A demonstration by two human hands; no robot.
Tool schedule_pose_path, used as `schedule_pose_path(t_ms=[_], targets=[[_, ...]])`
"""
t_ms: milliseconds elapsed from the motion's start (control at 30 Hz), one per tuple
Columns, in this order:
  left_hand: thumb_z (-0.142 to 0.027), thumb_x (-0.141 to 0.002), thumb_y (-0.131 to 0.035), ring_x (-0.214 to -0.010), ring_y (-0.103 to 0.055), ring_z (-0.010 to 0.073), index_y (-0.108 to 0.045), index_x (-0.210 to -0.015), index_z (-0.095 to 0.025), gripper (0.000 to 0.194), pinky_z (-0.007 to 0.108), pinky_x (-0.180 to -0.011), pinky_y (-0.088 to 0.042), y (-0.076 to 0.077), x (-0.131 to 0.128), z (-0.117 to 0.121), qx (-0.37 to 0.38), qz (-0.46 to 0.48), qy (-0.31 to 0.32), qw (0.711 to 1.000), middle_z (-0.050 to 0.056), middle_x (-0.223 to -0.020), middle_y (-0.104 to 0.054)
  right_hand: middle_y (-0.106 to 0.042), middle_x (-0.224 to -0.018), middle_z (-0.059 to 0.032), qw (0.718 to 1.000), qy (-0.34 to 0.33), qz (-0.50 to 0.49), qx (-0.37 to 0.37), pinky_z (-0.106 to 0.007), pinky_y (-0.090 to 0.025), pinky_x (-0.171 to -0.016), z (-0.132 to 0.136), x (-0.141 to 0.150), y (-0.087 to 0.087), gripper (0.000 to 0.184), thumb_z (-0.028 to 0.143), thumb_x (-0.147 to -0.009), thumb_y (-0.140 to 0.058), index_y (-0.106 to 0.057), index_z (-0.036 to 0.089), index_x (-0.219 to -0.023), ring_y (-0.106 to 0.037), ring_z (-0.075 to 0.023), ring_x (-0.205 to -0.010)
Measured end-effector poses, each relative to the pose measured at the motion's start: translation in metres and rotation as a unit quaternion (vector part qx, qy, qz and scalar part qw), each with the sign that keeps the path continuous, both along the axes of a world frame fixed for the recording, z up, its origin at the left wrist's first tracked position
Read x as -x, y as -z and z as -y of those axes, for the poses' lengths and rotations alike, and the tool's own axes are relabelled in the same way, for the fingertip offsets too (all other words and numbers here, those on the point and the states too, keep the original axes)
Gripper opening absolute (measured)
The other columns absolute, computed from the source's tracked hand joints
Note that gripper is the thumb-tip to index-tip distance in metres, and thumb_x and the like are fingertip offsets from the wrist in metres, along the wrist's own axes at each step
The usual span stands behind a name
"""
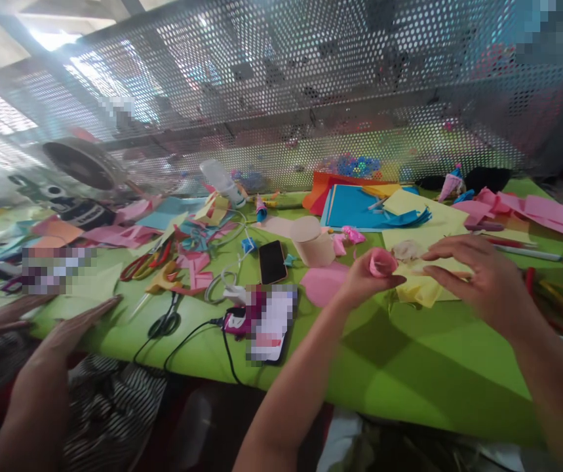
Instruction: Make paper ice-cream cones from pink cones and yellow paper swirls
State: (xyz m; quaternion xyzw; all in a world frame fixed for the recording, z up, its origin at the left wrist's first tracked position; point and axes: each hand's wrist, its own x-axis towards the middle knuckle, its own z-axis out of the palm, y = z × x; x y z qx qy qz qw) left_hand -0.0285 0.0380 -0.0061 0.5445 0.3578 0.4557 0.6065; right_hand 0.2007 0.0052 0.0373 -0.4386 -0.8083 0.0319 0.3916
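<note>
My left hand point(367, 278) is closed around a rolled pink paper piece point(382, 261), held just above the green table point(409, 367). My right hand point(478, 278) hovers beside it with fingers spread, over a yellow paper sheet point(421, 288) and holding nothing. A pink paper oval point(321, 283) lies just left of my left hand. A small beige paper ball point(407, 249) sits behind the two hands.
Another person's hands point(72, 324) rest flat on the table edge at the left. Black scissors point(166, 321), a dark phone point(272, 261), a beige paper cylinder point(313, 241), red scissors point(138, 265), paper scraps and stacked coloured sheets point(360, 203) cover the table. A perforated metal screen stands behind.
</note>
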Motion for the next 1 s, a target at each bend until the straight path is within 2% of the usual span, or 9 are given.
schedule_pose_path(t_ms=[100, 167, 267, 400, 533, 667, 767, 867, 1000], targets=[[-0.042, -0.054, -0.103, -0.081, -0.057, 0.0131, -0.065, -0.084, -0.017, 0.055, 0.029, -0.08, -0.048, -0.005, 0.006, -0.002, 0.004, 0.0, -0.044, 0.999, -0.002, -0.082, -0.063, -0.079, -0.102, -0.0091, 0.994, 0.001, 0.074, 0.085, -0.049, -0.058, -0.083, -0.011, -0.013, 0.019, 0.026, 0.049, -0.098, -0.069, -0.077, 0.024, -0.104, -0.074, -0.0329, -0.097], [-0.042, -0.055, -0.102, -0.08, -0.057, 0.0131, -0.065, -0.083, -0.017, 0.053, 0.029, -0.079, -0.047, -0.007, 0.007, -0.003, 0.016, -0.007, -0.056, 0.998, -0.002, -0.081, -0.063, -0.079, -0.111, -0.0104, 0.985, -0.027, 0.115, 0.122, -0.05, -0.057, -0.086, -0.016, -0.02, 0.033, 0.029, 0.047, -0.097, -0.069, -0.077, 0.024, -0.112, -0.073, -0.034, -0.104], [-0.041, -0.053, -0.102, -0.078, -0.056, 0.0123, -0.066, -0.084, -0.017, 0.054, 0.028, -0.077, -0.047, -0.005, 0.006, -0.003, 0.04, -0.009, -0.059, 0.997, -0.002, -0.081, -0.063, -0.077, -0.122, -0.011, 0.979, -0.042, 0.158, 0.119, -0.049, -0.056, -0.091, -0.02, -0.027, 0.049, 0.028, 0.029, -0.096, -0.064, -0.075, 0.025, -0.121, -0.07, -0.0326, -0.111], [-0.04, -0.054, -0.102, -0.074, -0.055, 0.0111, -0.067, -0.087, -0.016, 0.054, 0.027, -0.072, -0.046, 0.0, 0.005, -0.004, 0.062, -0.01, -0.058, 0.996, -0.002, -0.08, -0.063, -0.075, -0.108, -0.0085, 0.966, 0.016, 0.24, 0.095, -0.042, -0.051, -0.08, -0.021, -0.029, 0.062, 0.038, 0.011, -0.082, -0.065, -0.077, 0.025, -0.116, -0.068, -0.0305, -0.1], [-0.041, -0.06, -0.1, -0.067, -0.053, 0.0096, -0.069, -0.088, -0.017, 0.049, 0.025, -0.063, -0.044, 0.002, 0.004, -0.003, 0.075, -0.016, -0.055, 0.995, -0.003, -0.076, -0.063, -0.07, -0.093, -0.0068, 0.963, 0.014, 0.244, 0.117, -0.038, -0.047, -0.073, -0.02, -0.021, 0.057, 0.02, 0.007, -0.082, -0.067, -0.076, 0.024, -0.09, -0.066, -0.0297, -0.094], [-0.041, -0.059, -0.101, -0.068, -0.054, 0.0094, -0.072, -0.087, -0.016, 0.048, 0.025, -0.065, -0.044, 0.002, -0.003, 0.003, 0.093, -0.004, -0.048, 0.994, -0.001, -0.079, -0.067, -0.069, -0.098, -0.0057, 0.99, -0.012, 0.079, 0.118, -0.035, -0.052, -0.069, -0.017, -0.014, 0.037, 0.014, 0.013, -0.091, -0.063, -0.073, 0.024, -0.091, -0.069, -0.0218, -0.082], [-0.04, -0.059, -0.102, -0.074, -0.059, 0.011, -0.076, -0.094, -0.014, 0.051, 0.026, -0.069, -0.045, 0.003, -0.008, 0.005, 0.113, 0.001, -0.001, 0.994, 0.003, -0.085, -0.072, -0.07, -0.102, -0.0062, 0.997, -0.036, -0.031, 0.066, -0.037, -0.057, -0.08, -0.015, -0.01, 0.027, 0.013, 0.016, -0.094, -0.063, -0.071, 0.025, -0.095, -0.072, -0.0229, -0.091], [-0.039, -0.059, -0.102, -0.076, -0.061, 0.0119, -0.076, -0.097, -0.015, 0.052, 0.025, -0.07, -0.045, 0.001, -0.01, 0.006, 0.106, 0.0, 0.009, 0.994, 0.003, -0.089, -0.074, -0.072, -0.104, -0.0076, 0.998, -0.022, -0.019, 0.058, -0.04, -0.057, -0.085, -0.015, -0.005, 0.027, 0.015, 0.013, -0.094, -0.062, -0.071, 0.025, -0.096, -0.073, -0.0258, -0.099], [-0.036, -0.059, -0.1, -0.073, -0.06, 0.0118, -0.072, -0.091, -0.017, 0.047, 0.024, -0.068, -0.046, -0.001, -0.005, 0.006, 0.071, -0.026, -0.067, 0.995, 0.0, -0.084, -0.072, -0.075, -0.104, -0.009, 0.99, -0.012, 0.028, 0.137, -0.037, -0.057, -0.085, -0.016, 0.004, 0.033, 0.022, 0.004, -0.09, -0.059, -0.073, 0.021, -0.093, -0.074, -0.025, -0.098]])
